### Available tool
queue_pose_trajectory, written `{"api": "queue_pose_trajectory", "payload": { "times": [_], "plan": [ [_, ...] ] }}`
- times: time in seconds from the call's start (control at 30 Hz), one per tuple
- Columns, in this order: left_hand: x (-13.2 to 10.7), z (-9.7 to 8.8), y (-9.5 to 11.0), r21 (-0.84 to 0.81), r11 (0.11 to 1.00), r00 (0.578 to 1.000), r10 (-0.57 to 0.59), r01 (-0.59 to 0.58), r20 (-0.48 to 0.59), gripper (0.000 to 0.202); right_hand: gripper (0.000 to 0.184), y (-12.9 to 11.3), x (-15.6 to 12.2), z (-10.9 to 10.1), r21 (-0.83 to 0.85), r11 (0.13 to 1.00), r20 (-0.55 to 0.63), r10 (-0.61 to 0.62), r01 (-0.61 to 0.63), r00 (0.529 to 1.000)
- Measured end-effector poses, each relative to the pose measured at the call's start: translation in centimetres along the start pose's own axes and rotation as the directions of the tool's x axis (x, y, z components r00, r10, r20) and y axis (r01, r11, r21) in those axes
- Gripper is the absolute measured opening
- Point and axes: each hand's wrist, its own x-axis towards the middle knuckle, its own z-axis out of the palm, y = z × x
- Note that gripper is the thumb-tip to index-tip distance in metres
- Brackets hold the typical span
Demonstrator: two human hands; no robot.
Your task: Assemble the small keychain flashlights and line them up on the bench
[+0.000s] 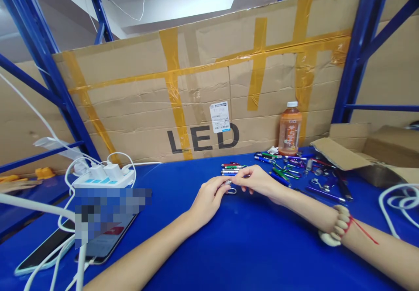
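Near the middle of the blue table, my left hand (207, 198) and my right hand (257, 180) meet at their fingertips. My left thumb and fingers are closed on a small silver piece with a metal clip loop (231, 191), which sticks out below them. The right hand's thumb and forefinger pinch at the same spot; what exactly lies between them is mostly hidden. Just behind the hands lies a row of slim metal pens or penlights (229, 167) in red, green, silver and blue, partly covered by my fingers.
A loose pile of coloured metal tubes and clips (288, 168) lies right. Behind it stands an orange drink bottle (290, 129), beside an open cardboard box (347, 155). Left are a power strip (104, 179), white cables and phones (46, 249). A co-worker's hand (16, 185) shows far left.
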Motion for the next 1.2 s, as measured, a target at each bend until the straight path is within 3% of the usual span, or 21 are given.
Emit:
{"api": "queue_pose_trajectory", "payload": {
  "times": [0.13,0.3,0.43,0.53,0.63,0.73,0.9,1.2],
  "plan": [
    [-0.1,-0.1,0.3,-0.069,0.997,0.999,0.032,-0.03,0.034,0.026,0.043,0.4,0.2,-0.3,-0.041,0.999,0.023,0.02,-0.019,1.0],
    [-0.3,-0.1,0.4,-0.015,1.0,0.996,0.011,-0.01,0.087,0.024,0.046,0.8,0.3,0.1,-0.104,0.993,0.0,0.049,-0.049,0.999],
    [-0.2,-0.1,0.4,0.02,1.0,0.995,0.004,-0.006,0.104,0.024,0.038,0.7,0.3,0.3,-0.15,0.975,-0.087,-0.18,0.165,0.98],
    [0.0,0.0,0.2,0.044,0.997,0.992,-0.071,0.067,0.105,0.023,0.03,0.7,0.3,-0.1,-0.313,0.874,-0.139,-0.43,0.372,0.892],
    [0.2,0.0,0.0,0.043,0.99,0.986,-0.137,0.133,0.097,0.024,0.024,0.8,0.5,-1.0,-0.409,0.754,-0.02,-0.571,0.515,0.821],
    [0.3,-0.1,0.1,0.023,0.99,0.984,-0.138,0.136,0.116,0.025,0.022,0.8,0.8,-1.9,-0.423,0.678,0.098,-0.625,0.601,0.774],
    [0.2,-0.1,0.2,0.049,0.992,0.984,-0.122,0.117,0.126,0.025,0.019,0.6,0.9,-2.5,-0.441,0.588,0.174,-0.685,0.678,0.707],
    [-0.2,-0.1,0.0,0.139,0.99,0.968,-0.068,0.035,0.242,0.028,0.018,1.0,0.5,-2.9,-0.461,0.479,0.352,-0.674,0.747,0.65]
  ]
}}
